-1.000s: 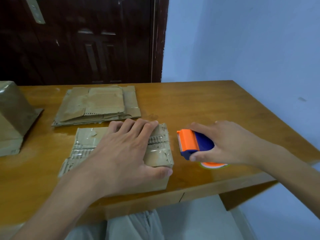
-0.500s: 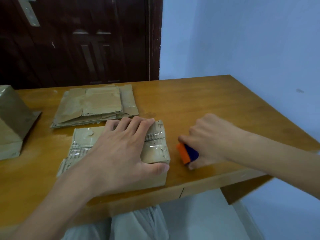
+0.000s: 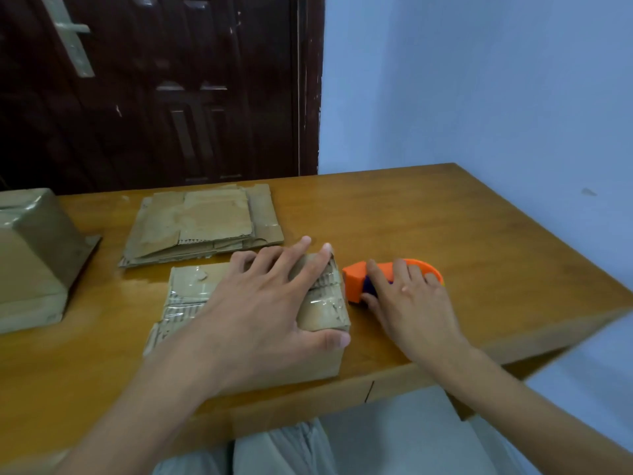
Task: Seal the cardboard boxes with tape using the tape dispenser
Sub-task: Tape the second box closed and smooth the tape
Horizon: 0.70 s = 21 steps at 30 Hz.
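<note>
since a second ago the right hand (image 3: 407, 299) has turned the tape dispenser (image 3: 383, 274) over on the counter (image 3: 445, 217) and brought it closer to the box: earlier its orange head stood off from the box's right edge, half a second ago the hand covered most of it, and now it lies just beside the top right corner of the box. the left hand (image 3: 260, 310) has not shifted.

head view: the right hand grips the dispenser from above, fingers curled over the orange shell and thumb against its near side. the left hand lies flat on the cardboard box (image 3: 318, 310), fingers spread and straight, thumb hooked over the near edge, pressing the flaps down. i judge the dispenser is being lined up to start a strip at the box's right side; no fresh tape is laid yet, though old clear tape shines on the flaps.

counted: one dispenser, one box under the hand, one pile of flattened cardboard (image 3: 202, 224) behind it, and one larger box (image 3: 30, 255) at the counter's left edge. a dark door (image 3: 154, 80) stands behind.
</note>
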Motion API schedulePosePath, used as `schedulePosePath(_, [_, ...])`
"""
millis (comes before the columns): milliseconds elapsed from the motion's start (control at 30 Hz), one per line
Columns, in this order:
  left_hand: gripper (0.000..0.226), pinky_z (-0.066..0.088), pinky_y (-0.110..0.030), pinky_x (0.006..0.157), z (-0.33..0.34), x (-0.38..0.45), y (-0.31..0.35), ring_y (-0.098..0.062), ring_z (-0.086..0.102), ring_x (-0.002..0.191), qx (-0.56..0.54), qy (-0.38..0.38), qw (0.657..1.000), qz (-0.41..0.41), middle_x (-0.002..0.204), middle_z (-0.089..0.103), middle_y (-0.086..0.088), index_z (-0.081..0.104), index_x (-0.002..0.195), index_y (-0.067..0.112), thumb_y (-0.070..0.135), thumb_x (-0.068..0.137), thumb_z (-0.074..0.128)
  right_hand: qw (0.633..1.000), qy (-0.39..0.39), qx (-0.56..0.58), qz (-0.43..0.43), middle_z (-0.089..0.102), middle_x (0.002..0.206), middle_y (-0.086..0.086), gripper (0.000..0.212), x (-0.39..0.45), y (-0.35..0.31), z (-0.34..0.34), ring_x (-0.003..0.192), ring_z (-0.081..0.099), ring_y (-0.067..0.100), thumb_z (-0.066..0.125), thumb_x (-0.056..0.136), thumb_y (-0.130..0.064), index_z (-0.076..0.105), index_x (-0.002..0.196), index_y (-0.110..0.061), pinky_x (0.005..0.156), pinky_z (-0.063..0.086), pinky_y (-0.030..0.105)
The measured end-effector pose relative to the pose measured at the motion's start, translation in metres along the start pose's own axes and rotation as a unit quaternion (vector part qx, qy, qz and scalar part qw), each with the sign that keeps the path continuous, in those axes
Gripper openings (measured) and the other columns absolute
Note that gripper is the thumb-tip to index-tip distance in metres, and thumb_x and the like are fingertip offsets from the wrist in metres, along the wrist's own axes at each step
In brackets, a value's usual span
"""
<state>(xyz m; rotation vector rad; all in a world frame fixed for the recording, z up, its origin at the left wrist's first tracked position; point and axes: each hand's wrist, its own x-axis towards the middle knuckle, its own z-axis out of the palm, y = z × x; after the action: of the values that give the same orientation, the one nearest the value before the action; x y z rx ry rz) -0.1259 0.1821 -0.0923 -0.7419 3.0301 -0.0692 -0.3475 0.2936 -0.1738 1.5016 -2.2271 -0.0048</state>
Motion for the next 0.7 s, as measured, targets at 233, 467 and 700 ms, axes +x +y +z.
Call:
schedulePosePath(233, [0.115,0.002,-0.046,0.130,-0.006,-0.001,0.003,-0.020,-0.012,0.162,-0.023,-0.026,0.999,-0.008,0.174,-0.023,0.007,-0.026,0.161,0.040,0.102,0.069,0.006,0.932,0.075,0.318,0.153,0.053,0.154,-0.004,0.062,-0.026,-0.029,-0.048,0.140,0.048,0.014,0.026,0.105,-0.057,0.052,0.152,-0.027,0.117,0.037,0.036])
schedulePosePath(467, [0.111,0.009,-0.048,0.129,-0.001,0.000,0.004,-0.023,0.001,0.163,-0.046,-0.001,0.999,-0.009,0.177,-0.008,0.003,-0.013,0.165,0.039,0.091,0.067,-0.005,0.681,0.046,0.704,0.198,0.036,0.156,-0.040,0.046,-0.048,-0.119,-0.090,0.144,0.027,-0.019,0.037,0.108,-0.052,0.043,0.154,-0.046,0.123,0.025,0.022])
schedulePosePath(700, [0.098,0.012,-0.051,0.129,-0.002,-0.001,0.004,-0.026,0.006,0.162,-0.054,0.006,0.998,-0.010,0.177,0.000,0.001,-0.005,0.166,0.038,0.090,0.085,0.014,0.662,0.118,0.688,0.273,0.053,0.142,-0.040,0.043,-0.043,-0.126,-0.076,0.140,0.045,-0.006,0.042,0.111,-0.044,0.044,0.154,-0.044,0.122,0.038,0.045])
